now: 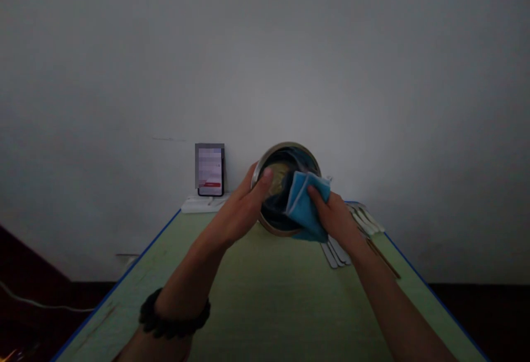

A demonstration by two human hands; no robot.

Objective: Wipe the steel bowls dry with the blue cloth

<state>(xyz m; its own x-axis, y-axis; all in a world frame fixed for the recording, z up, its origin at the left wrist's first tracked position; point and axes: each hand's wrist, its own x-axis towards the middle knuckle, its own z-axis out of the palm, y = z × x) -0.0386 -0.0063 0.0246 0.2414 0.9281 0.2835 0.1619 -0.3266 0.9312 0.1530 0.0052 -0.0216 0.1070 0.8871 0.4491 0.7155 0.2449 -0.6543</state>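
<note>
A round metal bowl is held up above the far end of the table, tilted so its inside faces me. My left hand grips its left rim, thumb inside the rim and fingers behind. My right hand is closed on a folded blue cloth, which presses against the bowl's inner lower right side. A dark beaded bracelet sits on my left wrist.
The green table with a blue edge runs away from me to a pale wall. A phone leans upright against the wall at the far left on a white pad. Several flat utensils and chopsticks lie at the far right.
</note>
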